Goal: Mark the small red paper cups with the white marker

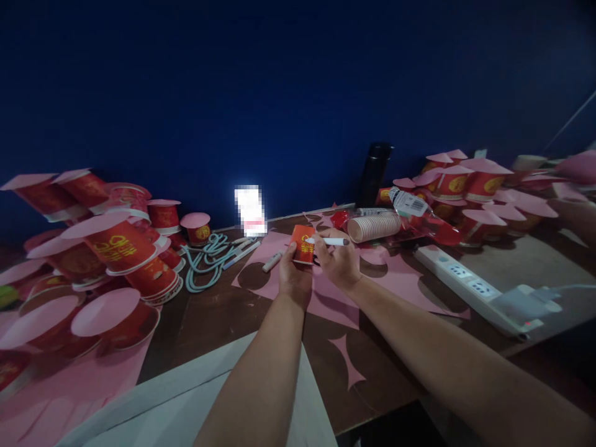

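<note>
My left hand [295, 273] grips a red paper cup [303, 239] with yellow lettering, held on its side above the table. In my right hand [336, 261] is a white marker [334, 241], its tip side close to the cup; whether it touches cannot be made out. Beneath both hands lies a pink paper sheet [321, 304] with round holes cut out of it. Beside my left hand rests a marker cap or short pen [272, 262]. To the right of my right hand, a stack of paper cups [375, 228] lies on its side.
Red cups topped with pink discs [118, 242] crowd the left, and more cups [454, 180] the right. A bright phone [250, 211] leans at the back near a coiled blue cord [205, 267]. A black bottle [374, 174] and a power strip [470, 288] stand right.
</note>
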Demonstrator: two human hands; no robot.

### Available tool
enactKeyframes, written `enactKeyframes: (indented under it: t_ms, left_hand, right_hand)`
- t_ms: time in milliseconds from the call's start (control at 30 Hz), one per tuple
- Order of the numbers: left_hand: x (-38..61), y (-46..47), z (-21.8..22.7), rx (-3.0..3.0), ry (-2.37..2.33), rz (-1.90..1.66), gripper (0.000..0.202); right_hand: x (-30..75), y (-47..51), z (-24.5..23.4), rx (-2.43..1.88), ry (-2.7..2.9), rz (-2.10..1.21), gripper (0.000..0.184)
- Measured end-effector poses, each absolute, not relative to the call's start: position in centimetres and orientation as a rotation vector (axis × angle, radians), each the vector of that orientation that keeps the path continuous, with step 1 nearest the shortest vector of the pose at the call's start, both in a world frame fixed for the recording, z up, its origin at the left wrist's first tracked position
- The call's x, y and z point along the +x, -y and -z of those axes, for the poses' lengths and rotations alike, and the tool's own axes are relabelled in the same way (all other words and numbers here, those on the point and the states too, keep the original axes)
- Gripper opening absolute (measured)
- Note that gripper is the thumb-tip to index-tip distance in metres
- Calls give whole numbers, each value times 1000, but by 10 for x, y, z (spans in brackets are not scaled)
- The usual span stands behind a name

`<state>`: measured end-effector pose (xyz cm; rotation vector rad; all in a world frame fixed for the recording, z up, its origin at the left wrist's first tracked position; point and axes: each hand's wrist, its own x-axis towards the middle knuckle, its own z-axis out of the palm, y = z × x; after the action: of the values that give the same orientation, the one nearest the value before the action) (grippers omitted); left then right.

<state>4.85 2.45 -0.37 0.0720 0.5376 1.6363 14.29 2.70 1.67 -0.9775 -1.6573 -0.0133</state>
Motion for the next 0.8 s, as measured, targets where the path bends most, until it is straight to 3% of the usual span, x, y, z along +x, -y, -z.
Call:
enactKeyframes:
  t_ms: [800]
  left_hand:
    - [50, -22, 2, 87, -555, -1632, 5]
  right_hand:
    - [143, -27, -13, -872, 1641, -19, 18]
